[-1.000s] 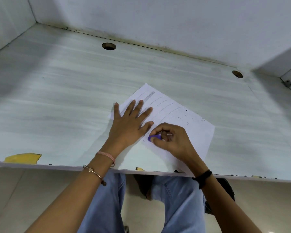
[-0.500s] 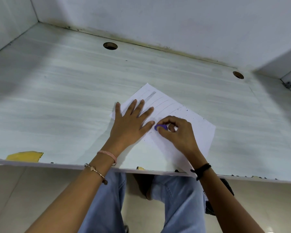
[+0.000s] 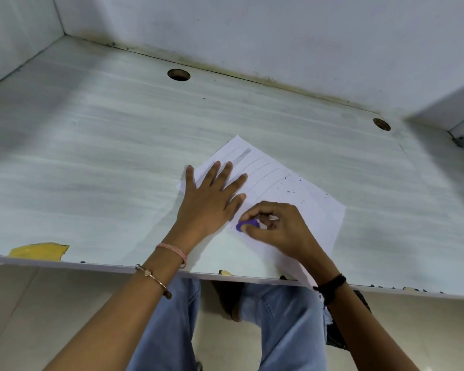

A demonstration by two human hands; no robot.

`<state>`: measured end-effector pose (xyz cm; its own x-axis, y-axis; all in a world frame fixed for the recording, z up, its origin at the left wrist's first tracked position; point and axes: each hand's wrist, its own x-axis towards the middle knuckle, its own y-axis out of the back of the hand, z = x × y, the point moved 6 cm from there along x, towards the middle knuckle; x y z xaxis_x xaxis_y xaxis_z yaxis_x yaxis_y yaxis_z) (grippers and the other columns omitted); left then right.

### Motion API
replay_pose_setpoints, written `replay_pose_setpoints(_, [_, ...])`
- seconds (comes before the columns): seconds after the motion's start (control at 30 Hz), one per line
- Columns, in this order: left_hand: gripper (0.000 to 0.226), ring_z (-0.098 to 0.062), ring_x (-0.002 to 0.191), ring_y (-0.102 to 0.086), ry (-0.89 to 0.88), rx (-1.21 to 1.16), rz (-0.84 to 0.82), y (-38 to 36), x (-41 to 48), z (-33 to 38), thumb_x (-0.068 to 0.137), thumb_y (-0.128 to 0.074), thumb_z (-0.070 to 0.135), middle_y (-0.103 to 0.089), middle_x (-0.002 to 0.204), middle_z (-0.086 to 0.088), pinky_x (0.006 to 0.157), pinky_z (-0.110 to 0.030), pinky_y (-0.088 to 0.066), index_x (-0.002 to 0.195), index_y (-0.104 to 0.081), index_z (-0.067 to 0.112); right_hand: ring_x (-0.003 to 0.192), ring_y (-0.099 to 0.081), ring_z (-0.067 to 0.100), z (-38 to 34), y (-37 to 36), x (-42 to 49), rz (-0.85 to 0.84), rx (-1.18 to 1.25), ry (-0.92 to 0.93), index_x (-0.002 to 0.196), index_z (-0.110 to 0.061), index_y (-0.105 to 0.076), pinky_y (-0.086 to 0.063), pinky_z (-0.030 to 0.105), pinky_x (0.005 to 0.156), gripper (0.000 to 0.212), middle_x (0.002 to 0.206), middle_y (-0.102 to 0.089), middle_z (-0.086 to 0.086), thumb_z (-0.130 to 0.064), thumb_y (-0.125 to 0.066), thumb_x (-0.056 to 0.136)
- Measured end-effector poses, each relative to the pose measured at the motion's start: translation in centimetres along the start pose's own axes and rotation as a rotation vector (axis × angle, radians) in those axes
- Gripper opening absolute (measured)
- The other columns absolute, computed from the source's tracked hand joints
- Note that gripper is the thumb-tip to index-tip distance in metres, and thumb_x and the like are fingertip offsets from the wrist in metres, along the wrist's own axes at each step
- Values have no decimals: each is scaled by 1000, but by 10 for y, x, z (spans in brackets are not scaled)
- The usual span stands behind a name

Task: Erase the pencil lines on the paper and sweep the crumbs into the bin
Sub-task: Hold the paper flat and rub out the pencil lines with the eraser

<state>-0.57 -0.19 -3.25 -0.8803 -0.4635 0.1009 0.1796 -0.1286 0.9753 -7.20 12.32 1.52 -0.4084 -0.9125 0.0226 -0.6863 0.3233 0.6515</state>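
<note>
Paper (image 3: 300, 210) lies on the worktop (image 3: 91, 156), turned diagonal, right of centre. Its near corner reaches the front edge under my right wrist and its far corner points toward the back wall.

My left hand (image 3: 209, 202) is flat on the paper's left part, fingers straight and spread, pressing it down and grasping nothing.

My right hand (image 3: 276, 228) is curled round a purple eraser (image 3: 245, 225), pinched between thumb and fingers. The eraser tip is on the sheet just beside my left thumb, in the half nearer the front edge.

Pencil lines (image 3: 263, 170) show on the far half of the sheet, running out from under my left fingers. There's a darker smudged stroke near the far corner.

Dark crumbs (image 3: 289, 187) are scattered on the paper past the ends of the lines, toward its right corner.

The worktop has two round cable holes along the back edge: one left of centre (image 3: 178, 74), one near the back right corner (image 3: 381, 124). There's a yellow chipped patch (image 3: 38, 251) at the front edge toward the left, and smaller chips along that edge.
</note>
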Motion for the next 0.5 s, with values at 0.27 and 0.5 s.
replay_pose_setpoints(0.27, [71,-16,150,6,3,8,1,0,0,0,84,15,60,3,163,5,112,-65,4,152,0,43,61,-52,-1,5,11,8,81,13,-55,81,-18,-73,-40,10,63,11,71,-66,-20,-9,-77,77])
replay_pose_setpoints(0.5, [77,-16,150,7,9,3,-12,0,1,0,79,19,61,5,163,6,112,-65,4,151,2,44,57,-50,-3,10,25,14,248,36,-99,82,-13,-73,-37,7,59,8,77,-69,-8,-6,-74,78])
